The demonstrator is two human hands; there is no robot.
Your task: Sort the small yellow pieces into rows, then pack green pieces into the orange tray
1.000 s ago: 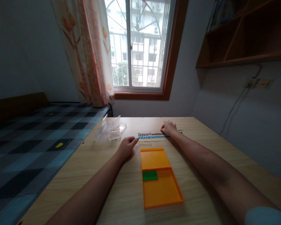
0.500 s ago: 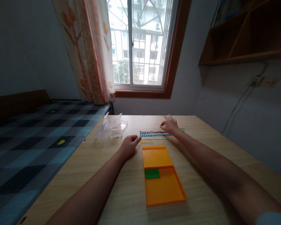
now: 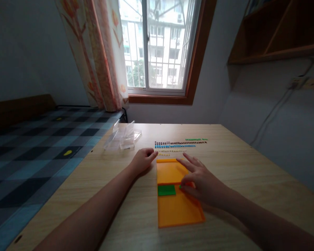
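An orange tray [image 3: 180, 217] with a folded-out lid part lies on the table. Green tiles [image 3: 166, 190] form a block along its left wall. Over the tray's right side is my right hand [image 3: 202, 179], its thumb and forefinger pinching a small green piece [image 3: 180, 187], other fingers spread. My left hand [image 3: 143, 160] rests on the table with curled fingers, thumb by the yellow pieces [image 3: 164, 154]; nothing shows in it. Behind the tray run rows of small blue pieces [image 3: 172, 146], dark brown pieces [image 3: 183, 143] and green pieces [image 3: 196, 139].
Clear plastic boxes [image 3: 124, 137] with raised lids stand at the back left of the wooden table [image 3: 240, 167]. A bed with a checked cover [image 3: 49, 139] adjoins the left side. Beyond the table are a window [image 3: 164, 52] and a curtain [image 3: 99, 59].
My right hand has come back from the far green pieces to above the orange tray, with a green piece in its pinch. My left hand has stayed about where it was.
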